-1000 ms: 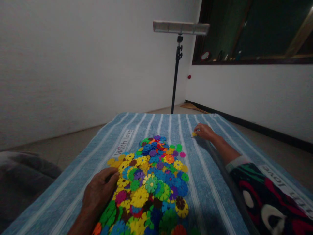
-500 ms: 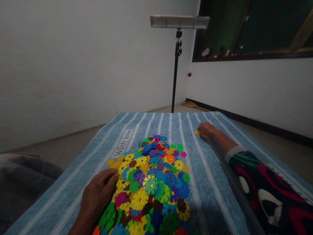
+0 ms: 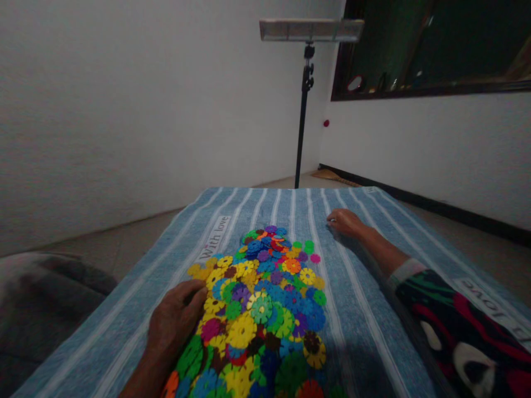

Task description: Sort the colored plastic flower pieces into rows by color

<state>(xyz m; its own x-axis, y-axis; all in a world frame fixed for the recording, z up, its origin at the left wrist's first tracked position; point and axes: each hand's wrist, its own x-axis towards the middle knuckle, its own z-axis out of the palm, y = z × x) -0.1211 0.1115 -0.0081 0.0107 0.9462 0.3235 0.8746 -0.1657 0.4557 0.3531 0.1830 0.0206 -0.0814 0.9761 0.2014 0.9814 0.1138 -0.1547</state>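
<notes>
A heap of colourful plastic snowflake discs, with notched rims, spreads over the middle of the cloth. My left hand rests against the heap's left edge beside yellow discs, its thumb and index finger a little apart; the other fingertips are hidden. Out to the right, beyond the heap, my right hand is just over the striped cloth with its fingers curled together. Whatever it may hold is hidden behind the fingers. Two small green discs and a pink disc lie at the heap's right edge, nearest that hand.
A blue cloth with white stripes covers the table. Behind the far edge stands a black stand topped by a flat light panel. Grey fabric sits at the lower left. A dark window is at upper right.
Yellow discs that showed under my right fingertips are out of sight now. That hand has shifted slightly left, and the view has moved a little; my left hand keeps its place by the heap.
</notes>
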